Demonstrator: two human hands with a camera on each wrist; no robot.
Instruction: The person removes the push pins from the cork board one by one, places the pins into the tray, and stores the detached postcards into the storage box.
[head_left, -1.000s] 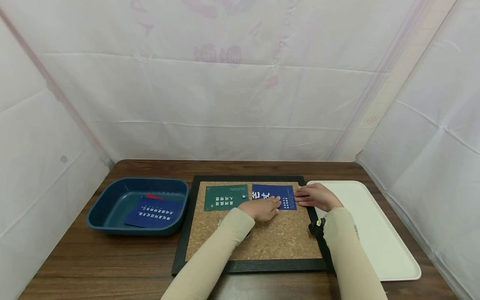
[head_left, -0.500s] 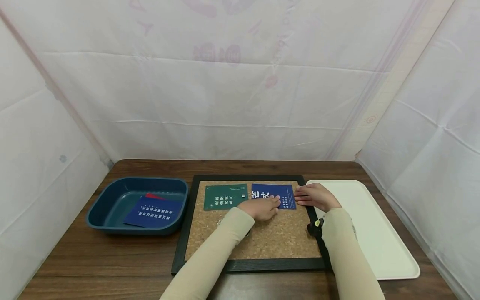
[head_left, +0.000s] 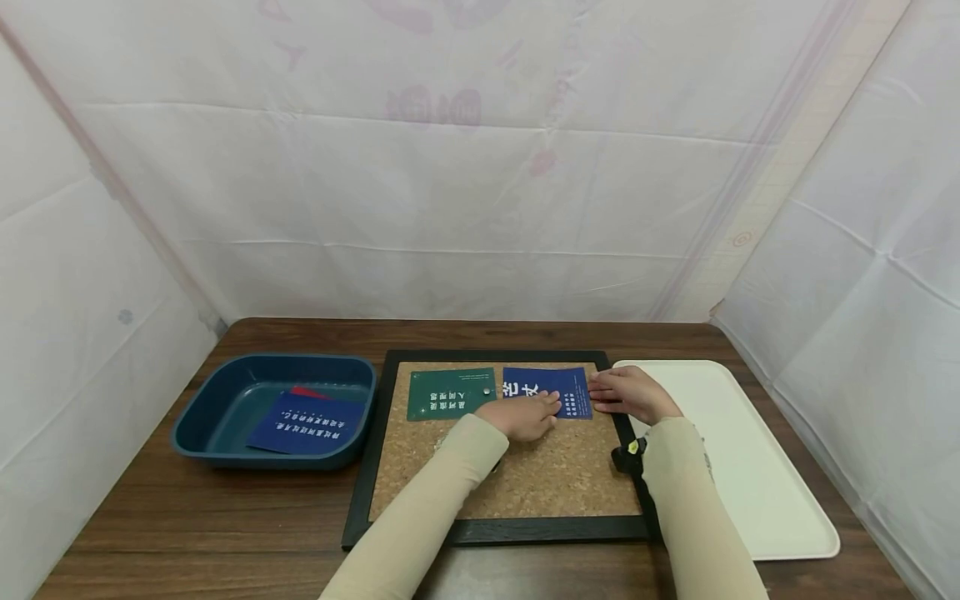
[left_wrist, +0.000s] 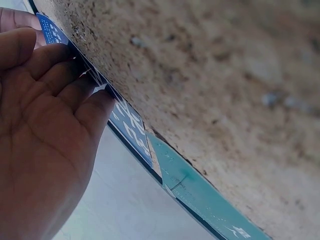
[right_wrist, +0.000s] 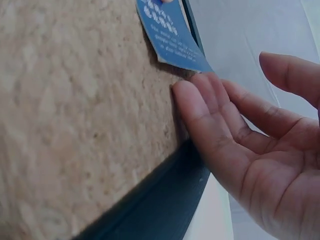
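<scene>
A blue card [head_left: 576, 396] with white lettering lies on the black-framed corkboard [head_left: 577, 483]. My left hand [head_left: 521, 417] presses its fingertips on the card's near left part, covering some of the print. Beside the card's right edge, my right hand [head_left: 636, 393] rests with extended fingers on the board. In the right wrist view the near corner of the blue card [right_wrist: 172, 47] curls up off the cork, and my fingertips [right_wrist: 187, 97] are right at that edge. To the left of it sits a green card [head_left: 450, 393] with a small pin near its right side.
A dark teal tray [head_left: 217, 408] on the left holds another blue card [head_left: 307, 423] and something red beneath it. On the right, a white tray [head_left: 757, 475] lies beside the board. Blurred small clear bits [left_wrist: 272, 100] show on the cork in the left wrist view.
Almost nothing moves. Both hands stay at the blue card, and the right fingers shift only very slightly.
</scene>
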